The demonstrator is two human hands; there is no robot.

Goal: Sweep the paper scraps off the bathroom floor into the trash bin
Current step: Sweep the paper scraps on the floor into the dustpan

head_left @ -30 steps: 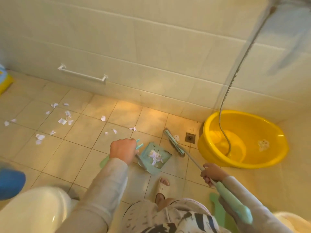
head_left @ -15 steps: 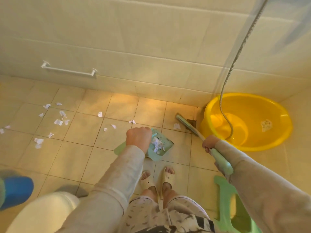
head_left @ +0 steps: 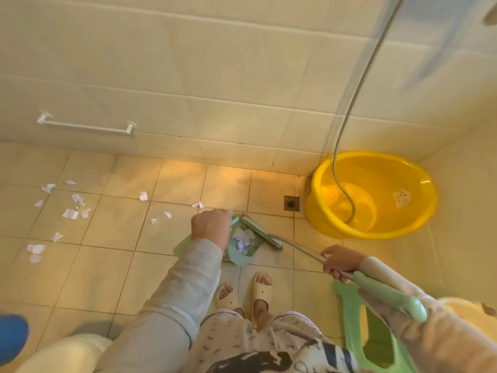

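My left hand (head_left: 211,227) grips the handle of a pale green dustpan (head_left: 242,255) resting on the tiled floor just ahead of my feet. Inside the pan lies a small heap of white paper scraps (head_left: 244,238). My right hand (head_left: 339,262) grips the thin metal shaft of a green broom, whose narrow head (head_left: 262,232) lies across the pan's right edge. Several more paper scraps (head_left: 70,213) are scattered over the floor to the left, and a few lie close to the pan (head_left: 198,204). No trash bin is recognisable in view.
A yellow basin (head_left: 371,195) stands in the right corner with a shower hose (head_left: 357,84) hanging into it. A floor drain (head_left: 291,203) is beside it. A green stool (head_left: 363,332) stands at the lower right, a white rail (head_left: 86,126) on the wall, a blue object (head_left: 12,337) at the lower left.
The broom head has swung from near the drain back to the dustpan's right edge. My view has lifted and my feet now stand side by side behind the pan.
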